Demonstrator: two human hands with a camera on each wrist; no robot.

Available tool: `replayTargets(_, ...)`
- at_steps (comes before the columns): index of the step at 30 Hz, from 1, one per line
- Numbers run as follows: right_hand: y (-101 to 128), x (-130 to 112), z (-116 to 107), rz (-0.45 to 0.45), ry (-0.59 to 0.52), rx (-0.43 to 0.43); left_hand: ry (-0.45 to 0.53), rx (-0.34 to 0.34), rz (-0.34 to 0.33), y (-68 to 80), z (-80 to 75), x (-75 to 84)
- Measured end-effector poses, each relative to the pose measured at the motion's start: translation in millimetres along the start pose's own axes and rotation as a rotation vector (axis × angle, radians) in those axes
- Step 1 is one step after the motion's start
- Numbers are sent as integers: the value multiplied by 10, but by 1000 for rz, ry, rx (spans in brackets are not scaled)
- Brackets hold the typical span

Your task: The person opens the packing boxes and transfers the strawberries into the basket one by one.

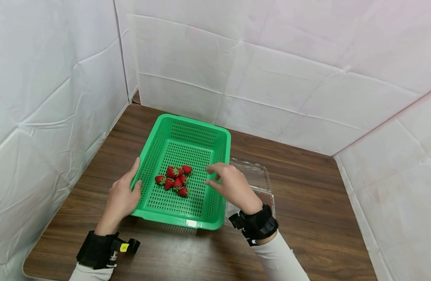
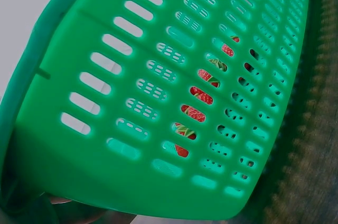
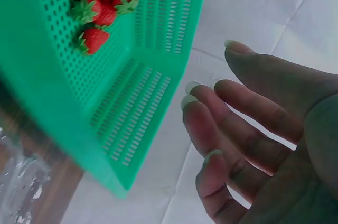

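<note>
A green slotted basket [image 1: 187, 121] sits on the wooden table with several red strawberries [image 1: 175, 180] clustered on its floor. My left hand [image 1: 137, 175] grips the basket's left rim, thumb over the edge and fingers along the outside. In the left wrist view the basket's wall [image 2: 158, 39] fills the frame, and the berries [image 2: 200, 96] show through the slots. My right hand [image 1: 212, 176] hovers over the basket's right side with loosely bent fingers, holding nothing. The right wrist view shows that empty hand [image 3: 222, 102] beside the basket [image 3: 148, 102] and strawberries [image 3: 97, 7].
A clear plastic clamshell box [image 1: 257, 177] lies open just right of the basket, partly behind my right wrist. White padded walls close in the table on the left, back and right. Bare wood stretches in front of the basket and to the far right.
</note>
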State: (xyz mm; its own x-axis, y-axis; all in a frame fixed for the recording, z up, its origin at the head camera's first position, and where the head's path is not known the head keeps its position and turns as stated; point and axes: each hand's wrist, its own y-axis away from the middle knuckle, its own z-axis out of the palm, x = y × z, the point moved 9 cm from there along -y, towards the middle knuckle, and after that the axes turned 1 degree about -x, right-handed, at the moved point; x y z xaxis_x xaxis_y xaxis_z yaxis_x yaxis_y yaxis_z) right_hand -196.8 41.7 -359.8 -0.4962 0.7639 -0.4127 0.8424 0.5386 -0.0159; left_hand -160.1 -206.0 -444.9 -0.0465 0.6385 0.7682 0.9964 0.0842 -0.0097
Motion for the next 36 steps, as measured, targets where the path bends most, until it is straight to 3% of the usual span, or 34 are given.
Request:
replayTargets(12, 288, 224, -92, -5, -20, 138, 4, -11, -4, 11, 9, -3)
replayTargets(27, 460, 428, -100, 38, -56, 137, -14, -15, 2, 8, -3, -21)
replayTargets(36, 541, 623, -67, 116, -74, 112, -20, -28, -4, 2, 6, -16)
